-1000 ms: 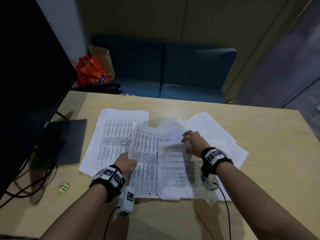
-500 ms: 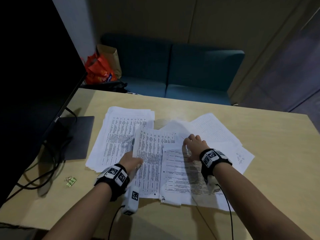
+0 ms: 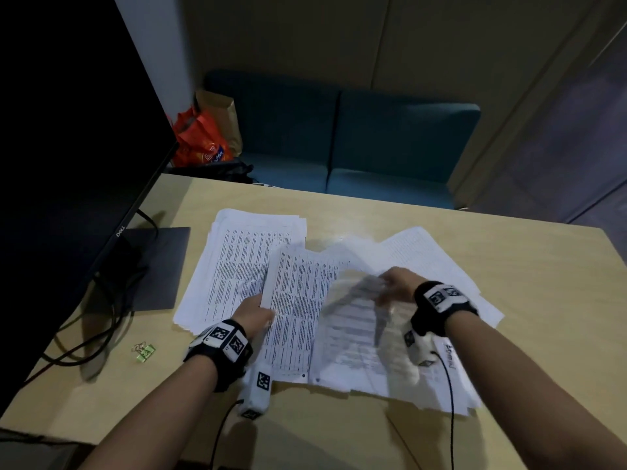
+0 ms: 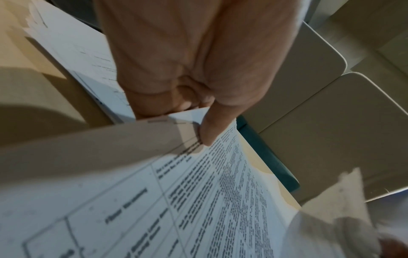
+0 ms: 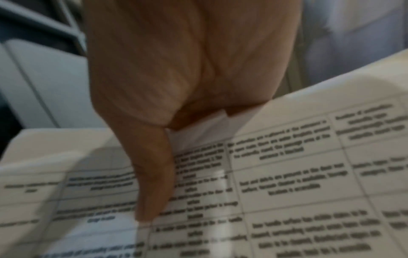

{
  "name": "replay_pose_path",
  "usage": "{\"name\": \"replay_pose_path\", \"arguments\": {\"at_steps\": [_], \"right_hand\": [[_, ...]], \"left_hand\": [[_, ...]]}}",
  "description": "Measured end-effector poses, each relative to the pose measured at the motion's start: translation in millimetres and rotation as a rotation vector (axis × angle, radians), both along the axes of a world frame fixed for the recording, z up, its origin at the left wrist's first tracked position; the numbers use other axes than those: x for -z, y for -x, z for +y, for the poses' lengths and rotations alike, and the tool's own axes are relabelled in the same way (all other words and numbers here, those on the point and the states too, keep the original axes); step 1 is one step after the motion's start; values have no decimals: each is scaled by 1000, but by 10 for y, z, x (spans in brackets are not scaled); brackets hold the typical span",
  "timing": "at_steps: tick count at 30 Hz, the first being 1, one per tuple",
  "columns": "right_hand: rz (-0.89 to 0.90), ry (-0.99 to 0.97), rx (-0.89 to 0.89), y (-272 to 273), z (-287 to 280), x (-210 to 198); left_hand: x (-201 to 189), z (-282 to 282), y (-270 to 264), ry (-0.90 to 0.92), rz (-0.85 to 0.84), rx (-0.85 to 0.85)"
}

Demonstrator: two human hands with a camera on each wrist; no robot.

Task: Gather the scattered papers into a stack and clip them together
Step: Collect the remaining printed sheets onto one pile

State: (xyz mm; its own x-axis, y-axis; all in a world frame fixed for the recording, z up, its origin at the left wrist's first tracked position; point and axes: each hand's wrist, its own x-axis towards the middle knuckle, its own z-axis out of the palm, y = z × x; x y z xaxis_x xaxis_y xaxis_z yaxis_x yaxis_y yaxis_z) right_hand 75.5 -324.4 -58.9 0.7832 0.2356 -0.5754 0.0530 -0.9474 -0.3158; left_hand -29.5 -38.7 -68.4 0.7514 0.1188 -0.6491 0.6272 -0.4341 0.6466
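Observation:
Printed papers lie scattered over the wooden table (image 3: pixel 549 293): a left pile (image 3: pixel 244 262), a middle sheet (image 3: pixel 295 320) and more sheets at the right (image 3: pixel 424 256). My left hand (image 3: pixel 256 315) grips the middle sheet's left edge; in the left wrist view my left hand (image 4: pixel 183 122) has its thumb on top and its fingers underneath. My right hand (image 3: pixel 395 286) pinches a motion-blurred sheet (image 3: pixel 353 330) raised off the pile, and in the right wrist view my right hand (image 5: pixel 176 153) has its thumb across the printed table. Green binder clips (image 3: pixel 144 351) lie left of my left wrist, untouched.
A dark monitor (image 3: pixel 68 130) stands at the left on a flat base (image 3: pixel 159 266), with cables (image 3: pixel 84 337) trailing over the table near the clips. Behind the table are a blue sofa (image 3: pixel 373 147) and an orange bag (image 3: pixel 200 140).
Half a second ago my right hand lay on a flat sheet; now it holds a sheet lifted and moving. My left hand keeps its grip on the middle sheet's edge.

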Motion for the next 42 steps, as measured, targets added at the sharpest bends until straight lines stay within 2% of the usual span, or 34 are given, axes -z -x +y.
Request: {"name": "replay_pose_path", "arguments": {"at_steps": [3, 6, 7, 9, 13, 15, 17, 21, 24, 26, 28, 30, 32, 34, 37, 42], "right_hand": [[-65, -328, 311, -78, -175, -269], [-126, -646, 699, -143, -256, -340], [-121, -718, 799, -140, -256, -322], [-80, -684, 896, -135, -211, -196], [16, -453, 793, 59, 95, 38], [52, -434, 712, 193, 295, 177], [16, -435, 650, 306, 477, 289], [-59, -328, 467, 390, 669, 340], [-178, -218, 505, 277, 480, 341], [-247, -73, 571, 182, 234, 304], [-216, 98, 589, 125, -49, 287], [-142, 197, 526, 96, -281, 308], [-102, 236, 421, 98, -404, 339], [-133, 245, 367, 98, -434, 360], [-181, 237, 384, 67, -351, 340], [-114, 253, 381, 42, -166, 348]], "left_hand": [[24, 15, 9, 7, 9, -9], [59, 21, 16, 54, 13, -69], [58, 14, 23, 70, 16, -92], [58, 4, 35, 119, 15, -152], [32, -40, 44, 278, 84, -308], [29, -56, 38, 324, 82, -354], [25, -77, 38, 343, 46, -323], [59, -88, 33, 149, -12, -172], [60, -39, 13, 68, -59, -176], [61, 11, -1, 31, -74, -181], [74, 70, -14, 5, -70, -180], [85, 105, -4, 12, -54, -195], [85, 120, 2, 24, -38, -199], [90, 131, 5, 25, -32, -206], [91, 110, 20, 42, -39, -225], [89, 87, 49, 36, -23, -215]]}}
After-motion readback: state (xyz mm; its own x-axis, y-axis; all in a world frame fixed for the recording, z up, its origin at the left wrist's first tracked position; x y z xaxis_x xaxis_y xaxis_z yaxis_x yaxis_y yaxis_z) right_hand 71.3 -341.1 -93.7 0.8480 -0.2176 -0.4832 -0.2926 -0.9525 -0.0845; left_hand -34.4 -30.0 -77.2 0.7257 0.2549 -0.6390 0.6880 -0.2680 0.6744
